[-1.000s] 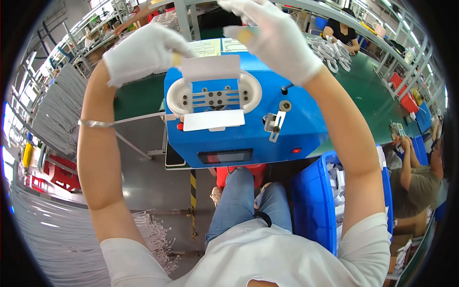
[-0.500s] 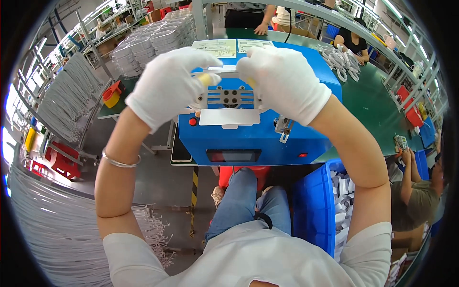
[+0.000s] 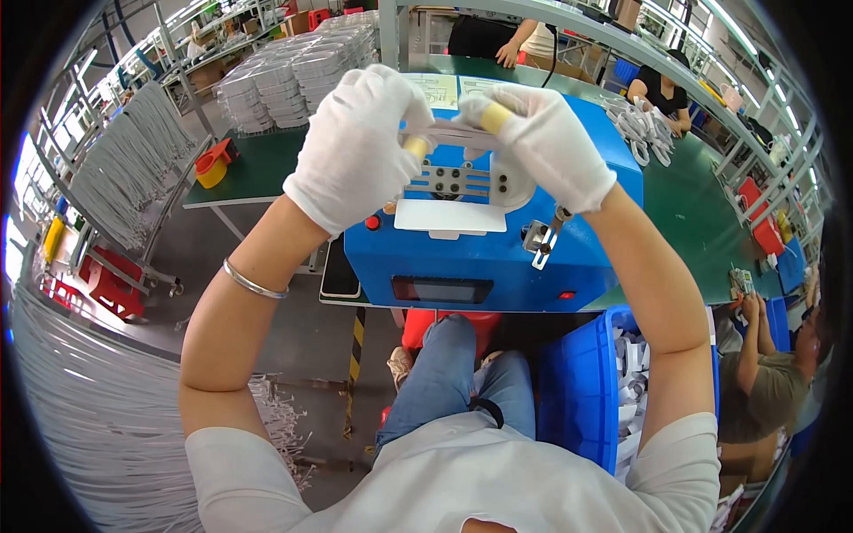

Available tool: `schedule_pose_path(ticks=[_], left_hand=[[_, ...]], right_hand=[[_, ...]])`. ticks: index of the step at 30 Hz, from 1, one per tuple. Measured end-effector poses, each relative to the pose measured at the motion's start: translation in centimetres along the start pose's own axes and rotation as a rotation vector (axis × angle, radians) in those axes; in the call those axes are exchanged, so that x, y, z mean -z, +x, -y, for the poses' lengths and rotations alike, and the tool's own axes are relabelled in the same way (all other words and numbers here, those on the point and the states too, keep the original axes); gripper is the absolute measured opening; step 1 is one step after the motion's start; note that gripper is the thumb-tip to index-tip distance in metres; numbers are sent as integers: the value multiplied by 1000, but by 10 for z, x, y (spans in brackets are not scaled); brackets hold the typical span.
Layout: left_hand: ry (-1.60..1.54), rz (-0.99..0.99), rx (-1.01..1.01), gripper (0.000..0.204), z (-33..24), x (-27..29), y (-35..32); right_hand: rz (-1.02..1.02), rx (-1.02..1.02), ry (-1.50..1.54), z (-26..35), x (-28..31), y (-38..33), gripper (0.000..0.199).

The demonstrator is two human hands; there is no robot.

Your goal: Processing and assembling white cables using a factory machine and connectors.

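Left hand [image 3: 355, 147] and right hand [image 3: 542, 142] — gloved — pinch a white cable [image 3: 449, 133] | above blue machine [image 3: 498, 240] | risk — fingers near fixture, cable slipping.

White gloves, silver bangle, blue jeans

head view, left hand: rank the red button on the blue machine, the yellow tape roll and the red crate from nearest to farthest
From the left hand:
1. Red button, just below it on the blue machine.
2. Yellow tape roll, left on the green table.
3. Red crate, far left on the floor.
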State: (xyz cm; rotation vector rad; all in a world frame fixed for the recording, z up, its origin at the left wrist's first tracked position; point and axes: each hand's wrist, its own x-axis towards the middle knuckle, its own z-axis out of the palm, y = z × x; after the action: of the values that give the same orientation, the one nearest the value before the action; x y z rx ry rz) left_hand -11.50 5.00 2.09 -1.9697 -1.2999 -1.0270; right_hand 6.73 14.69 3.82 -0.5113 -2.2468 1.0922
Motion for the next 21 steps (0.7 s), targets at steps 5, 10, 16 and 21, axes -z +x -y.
schedule_pose_path(ticks=[5, 10, 16, 21], left_hand=[[7, 165, 82, 24, 3, -1, 5], [-273, 381, 305, 26, 1, 2, 3], [-182, 301, 228, 25, 2, 0, 1], [-185, 305, 267, 24, 0, 0, 0]], right_hand=[[-47, 175, -187, 5, -7, -8, 11], [-97, 451, -412, 4, -6, -4, 18], [-150, 624, -656, 10, -8, -3, 15], [-189, 723, -980, 13, -17, -10, 7]])
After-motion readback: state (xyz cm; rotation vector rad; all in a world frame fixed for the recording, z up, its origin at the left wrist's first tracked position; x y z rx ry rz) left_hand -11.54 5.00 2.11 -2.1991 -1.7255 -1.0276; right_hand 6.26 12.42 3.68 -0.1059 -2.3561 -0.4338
